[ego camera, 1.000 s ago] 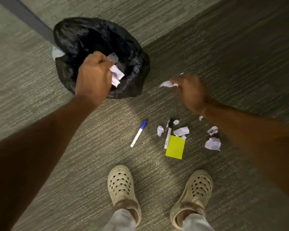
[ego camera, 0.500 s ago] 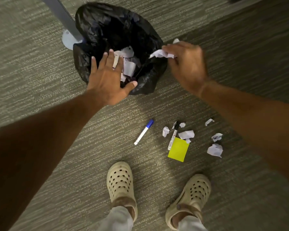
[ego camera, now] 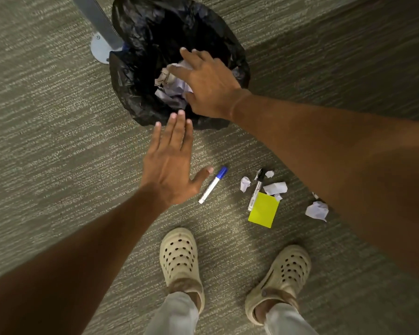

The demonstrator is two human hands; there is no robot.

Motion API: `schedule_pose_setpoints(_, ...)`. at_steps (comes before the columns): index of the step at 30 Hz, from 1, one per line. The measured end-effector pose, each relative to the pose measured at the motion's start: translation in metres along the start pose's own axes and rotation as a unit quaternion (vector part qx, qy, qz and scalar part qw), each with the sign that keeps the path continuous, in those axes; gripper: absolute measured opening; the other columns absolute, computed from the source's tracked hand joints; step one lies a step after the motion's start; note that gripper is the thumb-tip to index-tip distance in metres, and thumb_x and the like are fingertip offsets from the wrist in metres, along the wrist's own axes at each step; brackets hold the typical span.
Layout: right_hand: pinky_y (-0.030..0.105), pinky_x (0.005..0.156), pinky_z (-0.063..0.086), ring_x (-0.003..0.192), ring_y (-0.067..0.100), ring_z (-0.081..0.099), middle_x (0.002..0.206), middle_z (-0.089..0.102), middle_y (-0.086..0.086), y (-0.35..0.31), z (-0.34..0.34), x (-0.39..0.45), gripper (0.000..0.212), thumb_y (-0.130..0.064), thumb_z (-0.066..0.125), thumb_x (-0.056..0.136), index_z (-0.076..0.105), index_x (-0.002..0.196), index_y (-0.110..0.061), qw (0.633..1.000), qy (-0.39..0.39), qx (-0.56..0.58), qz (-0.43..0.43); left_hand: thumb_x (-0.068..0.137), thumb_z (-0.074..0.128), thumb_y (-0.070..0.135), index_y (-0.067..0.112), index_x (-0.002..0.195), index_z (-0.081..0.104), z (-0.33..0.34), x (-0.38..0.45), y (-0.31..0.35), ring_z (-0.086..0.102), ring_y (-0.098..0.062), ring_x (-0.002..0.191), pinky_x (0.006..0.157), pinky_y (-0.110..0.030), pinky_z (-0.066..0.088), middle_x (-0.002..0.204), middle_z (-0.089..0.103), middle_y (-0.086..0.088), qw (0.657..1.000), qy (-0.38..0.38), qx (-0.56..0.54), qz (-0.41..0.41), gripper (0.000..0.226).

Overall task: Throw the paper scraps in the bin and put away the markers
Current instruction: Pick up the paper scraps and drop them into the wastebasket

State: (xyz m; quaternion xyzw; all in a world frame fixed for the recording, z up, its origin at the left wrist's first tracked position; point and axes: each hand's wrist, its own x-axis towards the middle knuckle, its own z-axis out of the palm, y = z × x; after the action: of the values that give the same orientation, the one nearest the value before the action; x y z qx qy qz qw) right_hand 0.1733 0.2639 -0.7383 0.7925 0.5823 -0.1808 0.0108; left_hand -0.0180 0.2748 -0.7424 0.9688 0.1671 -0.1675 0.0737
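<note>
A bin lined with a black bag point(ego camera: 140, 68) stands on the carpet, with crumpled white paper point(ego camera: 172, 85) inside. My right hand point(ego camera: 206, 85) is over the bin's mouth, fingers spread and empty. My left hand point(ego camera: 169, 163) hovers open just in front of the bin, holding nothing. On the floor lie a blue-capped marker point(ego camera: 212, 185), a black-capped marker point(ego camera: 256, 191), a yellow sticky note point(ego camera: 264, 210) and several white paper scraps point(ego camera: 275, 188), one larger scrap point(ego camera: 317, 211) beside my right forearm.
A grey metal leg with a round foot plate point(ego camera: 99, 48) stands just left of the bin. My two feet in beige clogs point(ego camera: 179, 257) are planted on the carpet below the scraps.
My right hand carried its scrap over the bin and let it drop inside. My left hand, open after releasing its paper, drew back from the bin toward me.
</note>
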Motion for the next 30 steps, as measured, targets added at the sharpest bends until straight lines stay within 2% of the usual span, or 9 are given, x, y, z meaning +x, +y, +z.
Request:
schedule_pose_setpoints(5, 0.047, 0.109, 0.035, 0.14, 0.033, 0.031, 0.156, 0.028, 0.016, 0.027, 0.001, -0.045, 0.065, -0.034, 0.047, 0.09, 0.026, 0.149, -0.02, 0.991, 0.108, 0.04, 0.062, 0.085, 0.021, 0.07, 0.004, 0.15, 0.005, 0.015, -0.01, 0.03, -0.001, -0.032, 0.147, 0.119, -0.048, 0.003, 0.158, -0.003, -0.022, 0.997, -0.012, -0.013, 0.07, 0.094)
schedule_pose_setpoints(7, 0.047, 0.112, 0.034, 0.139, 0.034, 0.031, 0.155, 0.028, 0.017, 0.041, 0.011, -0.076, 0.065, -0.032, 0.047, 0.089, 0.027, 0.149, -0.018, 0.985, 0.129, 0.068, 0.093, 0.085, 0.029, 0.066, 0.005, 0.15, 0.007, 0.021, -0.011, 0.045, 0.001, -0.031, 0.147, 0.119, -0.048, 0.003, 0.158, 0.0, -0.021, 0.995, -0.013, -0.02, 0.093, 0.092)
schedule_pose_setpoints(12, 0.05, 0.114, 0.03, 0.144, 0.033, 0.025, 0.158, 0.022, 0.017, 0.079, 0.071, -0.175, 0.068, -0.033, 0.049, 0.092, 0.021, 0.151, -0.015, 0.98, 0.061, 0.071, 0.176, 0.085, 0.045, 0.048, 0.006, 0.149, 0.006, 0.053, -0.014, 0.09, 0.009, -0.03, 0.146, 0.115, -0.039, 0.0, 0.158, 0.006, -0.019, 0.987, -0.059, -0.023, 0.15, 0.085)
schedule_pose_setpoints(15, 0.05, 0.11, 0.035, 0.14, 0.037, 0.032, 0.155, 0.028, 0.022, 0.093, 0.117, -0.232, 0.069, -0.028, 0.057, 0.089, 0.028, 0.149, -0.011, 0.97, 0.025, 0.088, 0.225, 0.086, 0.052, 0.031, 0.006, 0.148, 0.015, 0.084, -0.01, 0.115, 0.019, -0.029, 0.145, 0.115, -0.038, 0.011, 0.157, 0.018, -0.017, 0.981, -0.099, -0.027, 0.164, 0.077)
schedule_pose_setpoints(18, 0.049, 0.111, 0.033, 0.138, 0.039, 0.034, 0.154, 0.03, 0.023, 0.104, 0.163, -0.277, 0.068, -0.025, 0.06, 0.087, 0.032, 0.147, -0.011, 0.961, -0.021, 0.089, 0.262, 0.083, 0.056, 0.017, 0.007, 0.146, 0.026, 0.119, 0.004, 0.137, 0.032, -0.029, 0.138, 0.116, -0.044, 0.028, 0.15, 0.032, -0.016, 0.974, -0.136, 0.005, 0.184, 0.071)
schedule_pose_setpoints(23, 0.05, 0.115, 0.028, 0.143, 0.036, 0.028, 0.154, 0.028, 0.022, 0.12, 0.22, -0.32, 0.069, -0.021, 0.055, 0.086, 0.029, 0.148, -0.007, 0.959, -0.041, 0.077, 0.269, 0.084, 0.058, 0.008, 0.007, 0.146, 0.026, 0.165, 0.028, 0.153, 0.026, -0.03, 0.142, 0.107, -0.055, 0.037, 0.154, 0.024, -0.018, 0.962, -0.185, 0.085, 0.181, 0.07)
schedule_pose_setpoints(25, 0.051, 0.114, 0.028, 0.141, 0.038, 0.029, 0.154, 0.028, 0.022, 0.125, 0.233, -0.324, 0.073, -0.02, 0.058, 0.083, 0.027, 0.148, -0.007, 0.957, -0.056, 0.081, 0.273, 0.082, 0.061, 0.005, 0.007, 0.14, 0.036, 0.173, 0.032, 0.153, 0.033, -0.033, 0.137, 0.101, -0.056, 0.044, 0.148, 0.031, -0.02, 0.963, -0.171, 0.104, 0.182, 0.063)
schedule_pose_setpoints(28, 0.054, 0.111, 0.032, 0.139, 0.039, 0.031, 0.152, 0.03, 0.023, 0.129, 0.241, -0.323, 0.075, -0.018, 0.059, 0.082, 0.026, 0.148, -0.007, 0.952, -0.064, 0.095, 0.284, 0.078, 0.064, 0.002, 0.008, 0.123, 0.056, 0.17, 0.037, 0.156, 0.048, -0.03, 0.12, 0.09, -0.053, 0.05, 0.128, 0.049, -0.014, 0.965, -0.136, 0.138, 0.178, 0.046)
schedule_pose_setpoints(30, 0.053, 0.11, 0.034, 0.138, 0.038, 0.032, 0.152, 0.031, 0.022, 0.13, 0.242, -0.323, 0.075, -0.018, 0.06, 0.081, 0.027, 0.147, -0.007, 0.951, -0.068, 0.097, 0.284, 0.08, 0.059, -0.001, 0.005, 0.111, 0.062, 0.165, 0.042, 0.158, 0.054, -0.028, 0.109, 0.087, -0.048, 0.052, 0.117, 0.053, -0.013, 0.962, -0.158, 0.132, 0.181, 0.031)
